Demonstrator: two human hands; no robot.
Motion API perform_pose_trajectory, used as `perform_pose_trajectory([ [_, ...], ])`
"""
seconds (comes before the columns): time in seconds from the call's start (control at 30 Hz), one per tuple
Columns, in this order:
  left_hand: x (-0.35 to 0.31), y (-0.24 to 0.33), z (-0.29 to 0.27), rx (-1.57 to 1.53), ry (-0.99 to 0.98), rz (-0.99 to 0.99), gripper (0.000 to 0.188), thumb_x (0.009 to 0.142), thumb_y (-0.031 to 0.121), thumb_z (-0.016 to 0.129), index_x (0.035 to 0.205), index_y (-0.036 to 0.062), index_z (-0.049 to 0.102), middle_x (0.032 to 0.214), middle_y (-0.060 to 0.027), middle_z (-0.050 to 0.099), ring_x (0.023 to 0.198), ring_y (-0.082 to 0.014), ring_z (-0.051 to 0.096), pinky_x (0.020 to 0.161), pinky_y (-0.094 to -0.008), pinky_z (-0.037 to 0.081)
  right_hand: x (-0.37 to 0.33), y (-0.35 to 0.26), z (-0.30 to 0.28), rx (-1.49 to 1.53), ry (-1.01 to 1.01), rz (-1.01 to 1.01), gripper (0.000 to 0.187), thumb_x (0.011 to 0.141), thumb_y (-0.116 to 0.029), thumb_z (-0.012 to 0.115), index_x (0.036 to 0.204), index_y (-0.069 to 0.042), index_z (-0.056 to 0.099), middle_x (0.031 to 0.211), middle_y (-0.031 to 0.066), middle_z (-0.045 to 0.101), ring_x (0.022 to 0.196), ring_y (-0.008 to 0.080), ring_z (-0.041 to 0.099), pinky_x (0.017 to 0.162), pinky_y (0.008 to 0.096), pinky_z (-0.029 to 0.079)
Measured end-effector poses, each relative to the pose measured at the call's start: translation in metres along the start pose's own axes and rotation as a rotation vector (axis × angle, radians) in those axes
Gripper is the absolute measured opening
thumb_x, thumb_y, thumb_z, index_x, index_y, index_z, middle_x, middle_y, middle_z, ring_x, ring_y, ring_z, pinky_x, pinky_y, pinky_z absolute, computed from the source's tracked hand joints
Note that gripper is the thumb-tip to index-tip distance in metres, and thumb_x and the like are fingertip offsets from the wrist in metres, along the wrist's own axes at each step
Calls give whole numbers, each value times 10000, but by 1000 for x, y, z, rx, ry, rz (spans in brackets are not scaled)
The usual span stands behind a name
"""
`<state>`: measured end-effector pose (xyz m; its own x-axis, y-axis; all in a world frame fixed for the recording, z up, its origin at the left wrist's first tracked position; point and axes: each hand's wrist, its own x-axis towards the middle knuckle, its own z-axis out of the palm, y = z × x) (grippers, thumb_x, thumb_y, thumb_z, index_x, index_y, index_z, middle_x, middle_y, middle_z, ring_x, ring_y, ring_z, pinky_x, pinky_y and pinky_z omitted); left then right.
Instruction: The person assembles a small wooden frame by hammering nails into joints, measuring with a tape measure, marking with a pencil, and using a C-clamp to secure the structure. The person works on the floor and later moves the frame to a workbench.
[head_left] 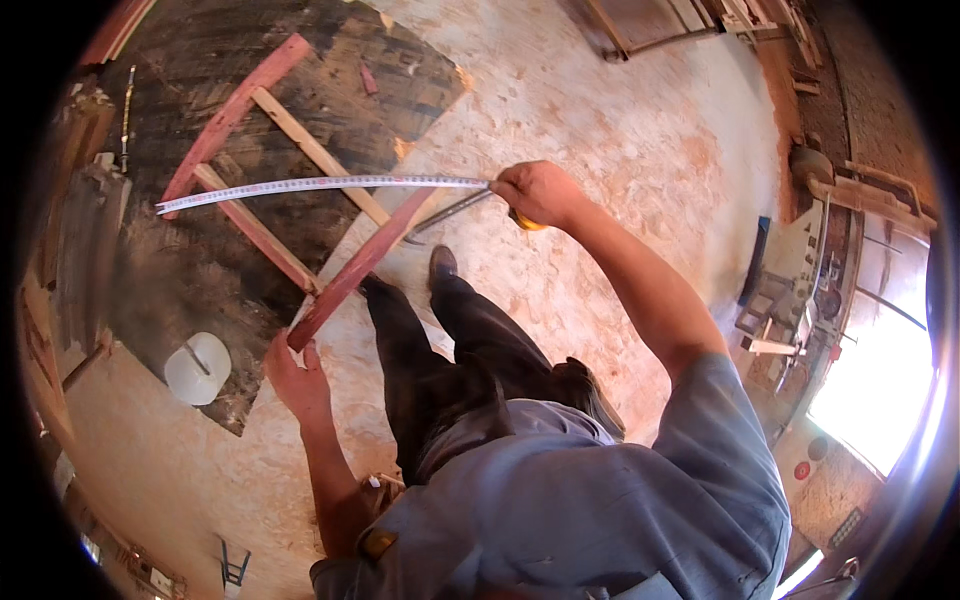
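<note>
My left hand (pixel 300 382) is closed round the near end of a wooden frame (pixel 362 262), made of two curved reddish rails joined by paler crosspieces. My right hand (pixel 541 193) grips a tape measure, whose yellow case (pixel 527 220) shows under the fingers. Its white blade (pixel 320 184) runs out leftward across the frame, and the free tip reaches the far rail (pixel 228 122) by its lower end. A dark thin bar with a bent end (pixel 450 214) slants down from my right hand; the fingers hide how it is held.
Under the frame lies a dark, worn board (pixel 150 290) on the dusty floor. A white bucket (pixel 197 368) stands on it at the left, and a small reddish wood scrap (pixel 368 79) lies farther up. Machinery (pixel 790 285) lines the right side. My shoe (pixel 443 262) is close to the frame.
</note>
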<state>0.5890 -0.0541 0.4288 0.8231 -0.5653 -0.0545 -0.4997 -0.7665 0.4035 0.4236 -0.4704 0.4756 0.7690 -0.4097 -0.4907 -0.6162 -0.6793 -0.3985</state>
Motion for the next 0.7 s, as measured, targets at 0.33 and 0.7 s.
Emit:
perform_pose_trajectory([
  [0.33, -5, 30, -32, -44, 76, -1, 595, 793, 206, 701, 1291, -28, 475, 1271, -242, 502, 1178, -418, 465, 1007, -494, 380, -42, -17, 1, 634, -41, 178, 308, 937, -285, 550, 856, -12, 667, 714, 62, 655, 685, 135, 617, 653, 293, 498],
  [0.7, -18, 145, -11, -1485, -676, -241, 538, 972, 237, 568, 1428, 56, 347, 1180, -135, 599, 1087, -201, 609, 863, -329, 531, -82, -123, 53, 1295, -154, 129, 248, 977, -217, 540, 950, -8, 671, 794, 26, 651, 697, 91, 581, 651, 248, 480],
])
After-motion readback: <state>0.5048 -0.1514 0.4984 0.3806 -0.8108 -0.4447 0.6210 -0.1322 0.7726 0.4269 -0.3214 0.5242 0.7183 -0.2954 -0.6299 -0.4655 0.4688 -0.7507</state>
